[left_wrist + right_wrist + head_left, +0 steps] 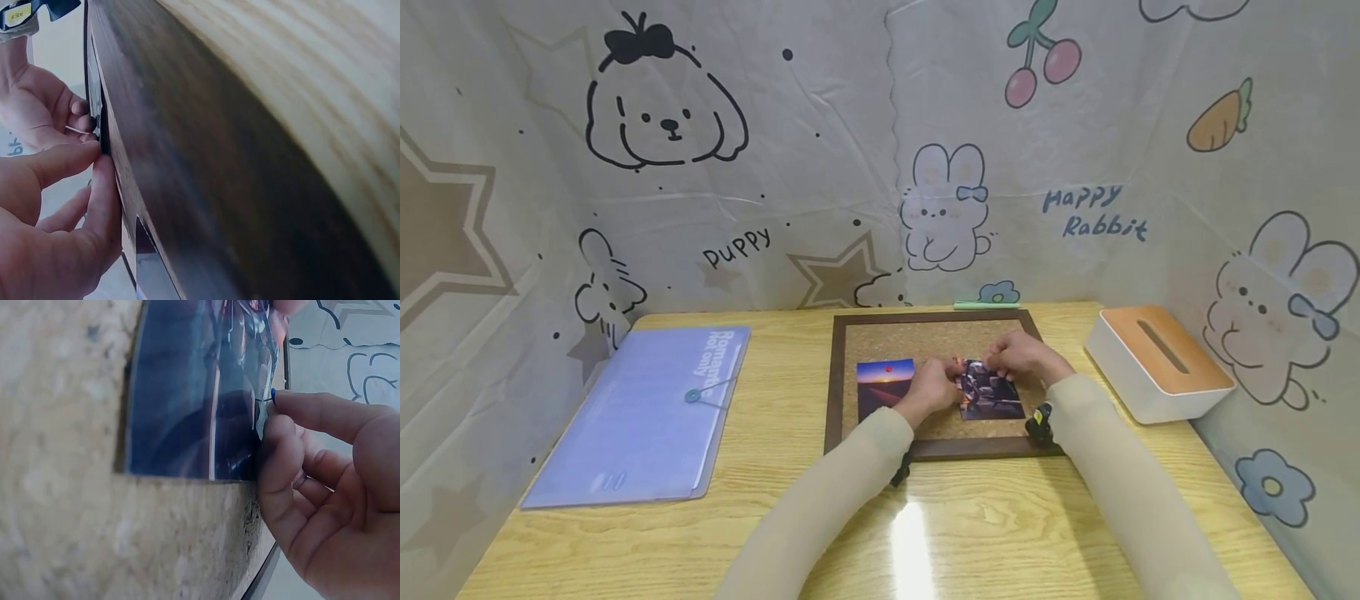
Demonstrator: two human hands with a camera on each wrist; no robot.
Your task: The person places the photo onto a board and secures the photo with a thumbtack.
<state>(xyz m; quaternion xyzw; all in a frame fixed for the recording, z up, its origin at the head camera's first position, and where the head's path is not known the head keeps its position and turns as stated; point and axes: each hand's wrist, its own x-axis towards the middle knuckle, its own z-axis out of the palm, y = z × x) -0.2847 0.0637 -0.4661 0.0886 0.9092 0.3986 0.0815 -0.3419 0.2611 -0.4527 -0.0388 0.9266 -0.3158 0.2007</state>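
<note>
A dark photo (990,396) lies on the cork board (940,428), right of its middle. My left hand (934,385) pinches the photo's left edge between thumb and index finger. At the top edge, my right hand (1018,354) holds a pin (273,394) with a small blue head; its thin needle points at the photo. The photo's surface looks slightly buckled near the pin in the right wrist view. To the left, a sunset photo (880,392) lies on the cork with a red dot, perhaps a pin head, near its top. My left hand and sleeve cover part of it.
The board has a dark wooden frame (970,449) and lies on a wood-grain table (790,400). A translucent blue document folder (632,417) lies at left. A white box with a slotted wooden lid (1157,358) stands at right. Behind the board lies a thin green item (985,306).
</note>
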